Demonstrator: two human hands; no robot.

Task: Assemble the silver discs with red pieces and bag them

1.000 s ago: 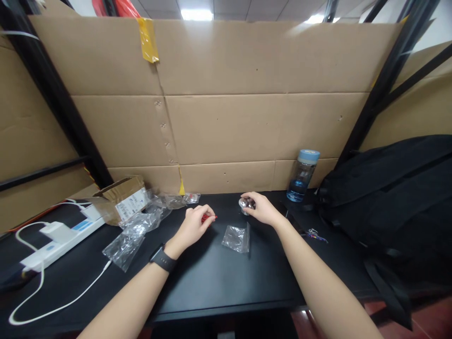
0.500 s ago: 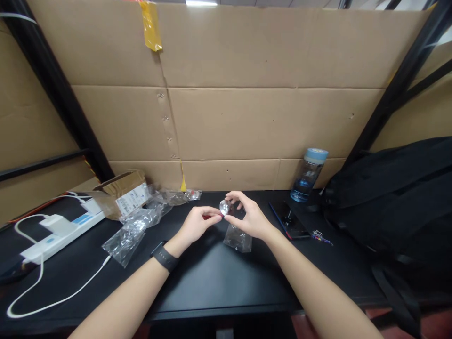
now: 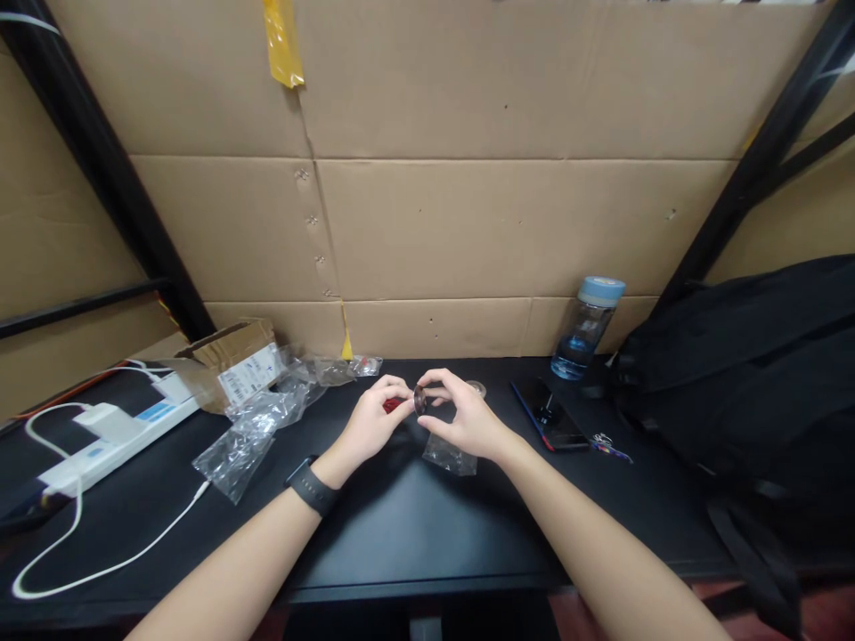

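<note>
Above the middle of the black desk (image 3: 427, 543), my right hand (image 3: 468, 417) grips a small round shiny disc (image 3: 419, 401) by its rim, between thumb and fingertips. The disc is turned nearly edge-on. My left hand (image 3: 375, 420), with a dark watch on the wrist, is closed on a small red thing (image 3: 393, 405); its kind is mostly hidden by the fingers. The left fingertips reach the disc's left side. Under my right hand lies a clear plastic bag (image 3: 450, 457). Just behind that hand, a pale round thing (image 3: 476, 388) shows in part.
To the left are an open cardboard box (image 3: 250, 378), crumpled clear plastic wrapping (image 3: 247, 441) and a white power strip (image 3: 120, 454) with cables. On the right stand a water bottle (image 3: 588, 329), a phone (image 3: 551, 417), keys (image 3: 609, 447) and a black backpack (image 3: 748, 401). Cardboard (image 3: 427, 231) walls the back.
The shiny disc has turned from facing me to nearly edge-on. More of the red thing shows in my left hand. The pale round thing behind my right hand has come into sight.
</note>
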